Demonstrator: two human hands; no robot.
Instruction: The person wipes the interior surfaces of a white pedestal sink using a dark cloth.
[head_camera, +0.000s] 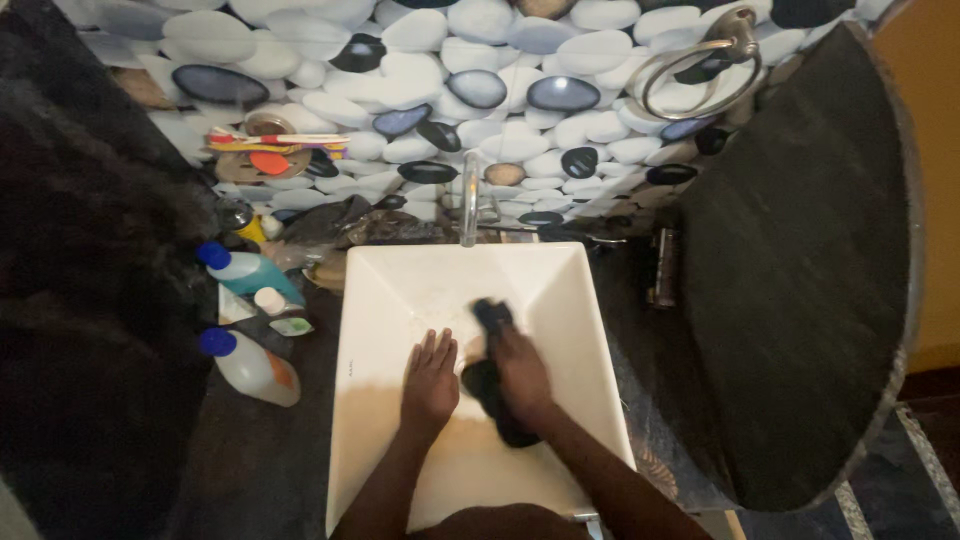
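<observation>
Nearest, both hands are inside the white square sink (580, 300). The left hand (430, 380) lies flat on the basin floor, fingers (432, 345) spread wide and holding nothing. Just beside it, the right hand (522, 372) presses a dark cloth (490, 318) against the basin, fingers curled over it. Left of the sink, two blue-capped bottles (250, 368) lie on the dark tabletop (250, 460). Farther back stands a chrome tap (469, 200), with a towel ring (695, 75) on the pebble-patterned wall (520, 100).
</observation>
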